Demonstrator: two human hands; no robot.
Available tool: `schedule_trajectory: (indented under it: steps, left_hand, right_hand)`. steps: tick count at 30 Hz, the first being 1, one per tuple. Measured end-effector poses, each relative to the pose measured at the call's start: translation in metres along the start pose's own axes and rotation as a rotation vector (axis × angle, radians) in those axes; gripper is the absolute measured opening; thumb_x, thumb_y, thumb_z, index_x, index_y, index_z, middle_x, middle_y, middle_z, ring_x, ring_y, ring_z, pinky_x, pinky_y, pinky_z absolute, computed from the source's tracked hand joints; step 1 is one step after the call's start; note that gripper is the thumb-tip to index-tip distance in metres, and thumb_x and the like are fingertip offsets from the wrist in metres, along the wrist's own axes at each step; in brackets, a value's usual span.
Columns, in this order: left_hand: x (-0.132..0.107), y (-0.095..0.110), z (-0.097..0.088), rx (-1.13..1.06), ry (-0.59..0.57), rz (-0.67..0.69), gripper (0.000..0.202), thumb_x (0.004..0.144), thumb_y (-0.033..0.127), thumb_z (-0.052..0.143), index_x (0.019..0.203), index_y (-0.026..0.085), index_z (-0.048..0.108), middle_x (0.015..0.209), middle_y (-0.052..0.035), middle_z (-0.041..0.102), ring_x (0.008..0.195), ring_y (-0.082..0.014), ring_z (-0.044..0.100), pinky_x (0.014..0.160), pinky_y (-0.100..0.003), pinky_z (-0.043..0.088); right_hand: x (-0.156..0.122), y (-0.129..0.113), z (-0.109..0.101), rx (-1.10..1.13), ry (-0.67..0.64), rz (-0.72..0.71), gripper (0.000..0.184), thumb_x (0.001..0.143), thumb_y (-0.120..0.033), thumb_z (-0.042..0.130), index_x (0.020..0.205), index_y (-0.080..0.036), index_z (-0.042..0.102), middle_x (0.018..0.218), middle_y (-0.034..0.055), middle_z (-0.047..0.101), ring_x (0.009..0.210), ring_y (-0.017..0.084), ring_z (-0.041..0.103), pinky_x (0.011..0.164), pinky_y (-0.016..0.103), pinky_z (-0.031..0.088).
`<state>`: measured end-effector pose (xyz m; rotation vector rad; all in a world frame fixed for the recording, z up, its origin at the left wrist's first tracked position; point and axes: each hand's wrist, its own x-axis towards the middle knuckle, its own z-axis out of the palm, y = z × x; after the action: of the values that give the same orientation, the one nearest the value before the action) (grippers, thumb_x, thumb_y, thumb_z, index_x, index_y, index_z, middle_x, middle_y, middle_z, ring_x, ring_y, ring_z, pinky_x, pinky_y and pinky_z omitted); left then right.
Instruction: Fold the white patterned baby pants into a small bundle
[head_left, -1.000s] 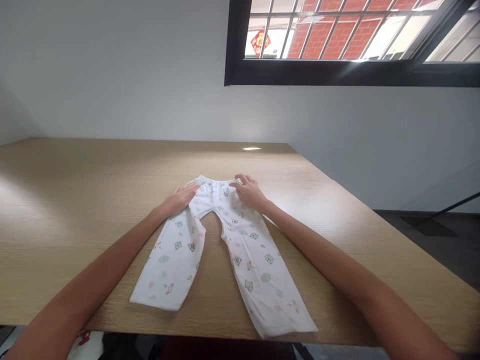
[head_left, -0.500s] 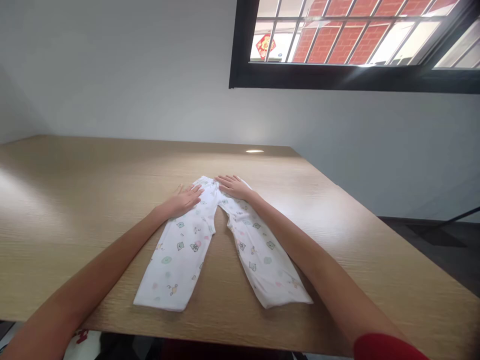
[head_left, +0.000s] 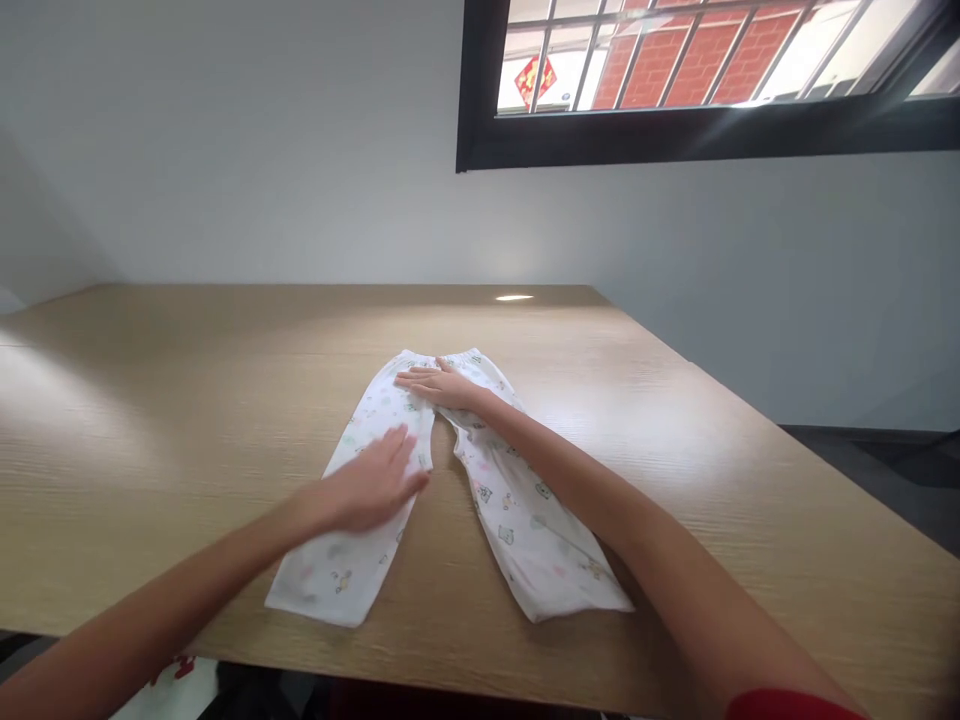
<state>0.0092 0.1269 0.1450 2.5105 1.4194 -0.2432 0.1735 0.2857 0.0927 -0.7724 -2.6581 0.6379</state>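
While, in the head view, printed trousers (head_left: 529,550) lie at the frame's lower centre, the right hand (head_left: 441,387) rests flat near their waistband (head_left: 466,356).
The left hand (head_left: 375,482), blurred, has fingers extended over the left-side trouser leg (head_left: 326,575).

1. Here's the table (head_left: 187,420), a broad sweep of pale wood-grain top, its right edge slanting away from the viewer toward the far corner.
2. And on it, a pair of white trousers (head_left: 525,520), laid out flat, small prints in green, pink and yellow scattered over the cloth!
3. The waistband (head_left: 459,357) points to the far side, and the two legs spread apart toward the near edge, a wedge of wood showing between them.
4. Look at the hems: both near the front edge, both wholly on the top.
5. Up at the far side, a bright streak of light (head_left: 514,297) gleams on the surface, with softer glare right of the trousers.
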Motion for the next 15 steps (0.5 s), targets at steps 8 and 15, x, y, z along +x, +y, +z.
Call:
schedule_trajectory:
  steps: [8, 15]
  left_hand:
    - [-0.08, 0.074, -0.04, 0.014, -0.244, 0.115, 0.05, 0.089, 0.051, 0.02, 0.103, 0.025, 0.061, 0.096, -0.0085, 0.065, 0.083, -0.0244, 0.062, 0.068, -0.036, 0.047]
    - [0.131, 0.039, -0.047, 0.05, 0.058, 0.165, 0.045, 0.092, 0.03, 0.018, 0.119, 0.006, 0.044, 0.127, -0.0174, 0.044, 0.116, -0.0257, 0.042, 0.093, -0.038, 0.036]
  right_hand:
    - [-0.005, 0.007, -0.009, 0.226, 0.14, 0.082, 0.038, 0.093, -0.041, 0.027, 0.118, -0.031, 0.055, 0.127, -0.0035, 0.048, 0.119, 0.022, 0.039, 0.104, 0.042, 0.018]
    - [-0.031, 0.06, -0.038, 0.097, 0.384, 0.291, 0.041, 0.087, -0.021, 0.029, 0.122, -0.02, 0.051, 0.131, 0.0047, 0.042, 0.12, 0.018, 0.036, 0.099, 0.035, 0.029]
